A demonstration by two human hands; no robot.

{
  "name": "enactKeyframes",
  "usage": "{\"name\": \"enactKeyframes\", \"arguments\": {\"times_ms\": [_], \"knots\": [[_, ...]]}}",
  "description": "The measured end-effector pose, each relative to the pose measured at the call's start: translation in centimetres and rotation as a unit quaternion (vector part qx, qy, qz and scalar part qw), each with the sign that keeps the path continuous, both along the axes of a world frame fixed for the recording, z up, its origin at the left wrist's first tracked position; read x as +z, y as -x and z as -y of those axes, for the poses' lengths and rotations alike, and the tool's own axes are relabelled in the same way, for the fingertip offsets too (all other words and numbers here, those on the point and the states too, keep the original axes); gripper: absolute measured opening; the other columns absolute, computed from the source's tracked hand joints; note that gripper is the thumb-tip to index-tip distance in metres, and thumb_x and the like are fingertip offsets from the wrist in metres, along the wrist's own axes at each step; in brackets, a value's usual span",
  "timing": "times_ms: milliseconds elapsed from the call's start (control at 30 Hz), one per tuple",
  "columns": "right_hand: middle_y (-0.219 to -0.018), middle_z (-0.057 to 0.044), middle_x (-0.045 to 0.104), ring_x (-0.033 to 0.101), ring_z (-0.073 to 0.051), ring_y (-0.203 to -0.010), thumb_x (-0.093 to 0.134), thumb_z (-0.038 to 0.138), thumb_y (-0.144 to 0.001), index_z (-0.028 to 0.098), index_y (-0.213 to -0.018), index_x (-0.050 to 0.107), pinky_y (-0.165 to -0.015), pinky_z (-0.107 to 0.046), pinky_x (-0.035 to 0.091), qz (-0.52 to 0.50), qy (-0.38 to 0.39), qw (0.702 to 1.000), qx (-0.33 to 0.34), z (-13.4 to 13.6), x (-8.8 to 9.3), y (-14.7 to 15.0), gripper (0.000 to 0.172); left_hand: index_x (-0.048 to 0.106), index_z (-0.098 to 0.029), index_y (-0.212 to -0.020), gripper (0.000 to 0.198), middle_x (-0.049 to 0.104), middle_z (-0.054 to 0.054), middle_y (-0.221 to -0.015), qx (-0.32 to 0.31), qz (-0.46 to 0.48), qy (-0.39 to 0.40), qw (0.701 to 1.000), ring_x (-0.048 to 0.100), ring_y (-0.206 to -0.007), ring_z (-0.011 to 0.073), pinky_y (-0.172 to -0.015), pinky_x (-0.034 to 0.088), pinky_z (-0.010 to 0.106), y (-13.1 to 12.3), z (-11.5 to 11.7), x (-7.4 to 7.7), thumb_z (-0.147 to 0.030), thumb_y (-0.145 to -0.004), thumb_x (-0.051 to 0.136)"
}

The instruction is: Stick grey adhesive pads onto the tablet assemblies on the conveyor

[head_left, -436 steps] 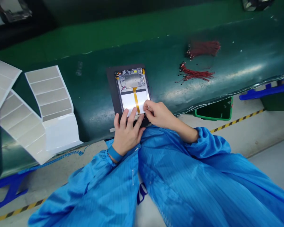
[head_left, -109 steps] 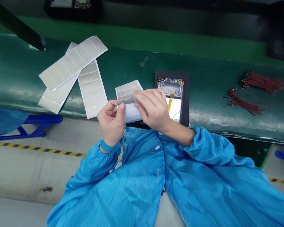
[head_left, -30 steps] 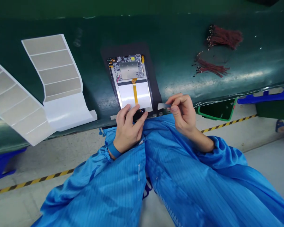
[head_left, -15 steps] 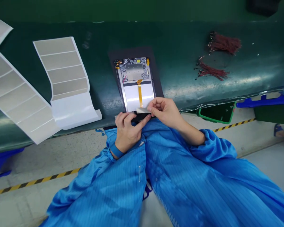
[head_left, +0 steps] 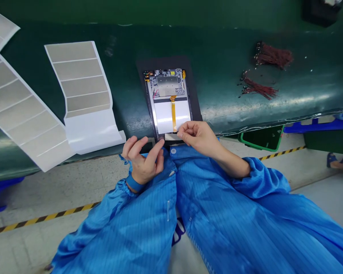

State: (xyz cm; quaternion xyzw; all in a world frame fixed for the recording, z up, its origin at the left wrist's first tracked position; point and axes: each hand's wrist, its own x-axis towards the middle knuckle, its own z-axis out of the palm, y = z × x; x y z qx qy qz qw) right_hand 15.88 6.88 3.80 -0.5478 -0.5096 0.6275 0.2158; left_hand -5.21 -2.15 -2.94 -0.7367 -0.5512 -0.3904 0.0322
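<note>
An opened tablet, with a circuit board, a white panel and an orange flex cable, lies on a black mat on the green belt. My right hand pinches a small grey sticker strip against the tablet's near edge. My left hand hovers just left of that edge. Its fingers are loosely curled and apart and hold nothing, and the index tip is close to the tablet's near left corner. Both arms wear blue sleeves.
Backing sheets with grey stickers lie on the belt to the left. Two bundles of red wires lie to the right. A green bin sits under the belt edge, above yellow-black floor tape.
My right hand carried the strip in from the right and set it at the tablet's near edge. My left hand has come off that edge and drawn back to the left.
</note>
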Motion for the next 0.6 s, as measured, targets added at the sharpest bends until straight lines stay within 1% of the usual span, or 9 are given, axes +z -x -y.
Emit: {"name": "enactKeyframes", "arguments": {"times_ms": [67, 133, 233, 333, 433, 600], "knots": [[-0.058, 0.007, 0.051, 0.041, -0.007, -0.051, 0.069, 0.04, -0.082, 0.019, -0.076, 0.061, -0.05, -0.024, 0.029, 0.004, -0.001, 1.0, 0.004, 0.0, 0.1, 0.2, 0.024, 0.07, -0.031, -0.136, 0.053, 0.046, 0.016, -0.135, -0.022, 0.026, 0.017, 0.999, 0.042, -0.138, 0.0411, -0.11, 0.047, 0.063, 0.1, -0.5, -0.2, -0.023, -0.084, 0.076], [-0.057, 0.007, 0.05, 0.04, -0.007, -0.051, 0.069, 0.04, -0.083, 0.019, -0.076, 0.06, -0.05, -0.024, 0.028, 0.01, 0.0, 1.0, 0.01, 0.0, 0.1, 0.3, 0.023, 0.069, -0.033, -0.14, 0.058, 0.045, 0.015, -0.138, -0.037, 0.038, 0.018, 0.998, 0.039, -0.14, 0.0419, -0.113, 0.044, 0.063, 0.1, -0.8, -0.3, -0.023, -0.083, 0.077], [-0.057, 0.007, 0.05, 0.04, -0.007, -0.052, 0.069, 0.039, -0.083, 0.019, -0.075, 0.059, -0.05, -0.024, 0.028, 0.024, -0.005, 1.0, 0.012, -0.1, 0.1, 0.4, 0.024, 0.066, -0.036, -0.142, 0.062, 0.043, 0.014, -0.142, -0.042, 0.011, 0.008, 0.999, 0.039, -0.137, 0.0413, -0.112, 0.045, 0.063, 0.1, -1.2, 0.0, -0.025, -0.082, 0.076], [-0.058, 0.006, 0.052, 0.042, -0.007, -0.053, 0.069, 0.04, -0.084, 0.019, -0.075, 0.06, -0.051, -0.024, 0.03, 0.034, -0.013, 0.999, 0.003, -0.1, -0.1, 0.4, 0.024, 0.065, -0.036, -0.143, 0.062, 0.043, 0.013, -0.143, -0.052, -0.015, 0.001, 0.999, 0.039, -0.135, 0.0412, -0.111, 0.044, 0.063, 0.3, -1.5, 0.2, -0.029, -0.082, 0.075], [-0.058, 0.006, 0.053, 0.043, -0.008, -0.053, 0.067, 0.04, -0.084, 0.019, -0.076, 0.06, -0.052, -0.024, 0.031, 0.04, -0.018, 0.999, 0.0, -0.1, -0.2, 0.5, 0.024, 0.066, -0.034, -0.142, 0.06, 0.044, 0.014, -0.144, -0.061, -0.019, -0.004, 0.998, 0.038, -0.136, 0.0406, -0.112, 0.043, 0.062, 0.4, -1.8, 0.1, -0.031, -0.083, 0.074], [-0.06, 0.005, 0.056, 0.044, -0.008, -0.055, 0.066, 0.036, -0.083, 0.019, -0.076, 0.06, -0.053, -0.024, 0.033, 0.053, -0.024, 0.998, -0.005, 0.1, -0.2, 0.6, 0.02, 0.065, -0.037, -0.143, 0.059, 0.047, 0.012, -0.149, -0.074, -0.008, 0.021, 0.997, 0.039, -0.139, 0.04, -0.114, 0.041, 0.062, 0.5, -1.9, -0.3, -0.031, -0.085, 0.073]]}}
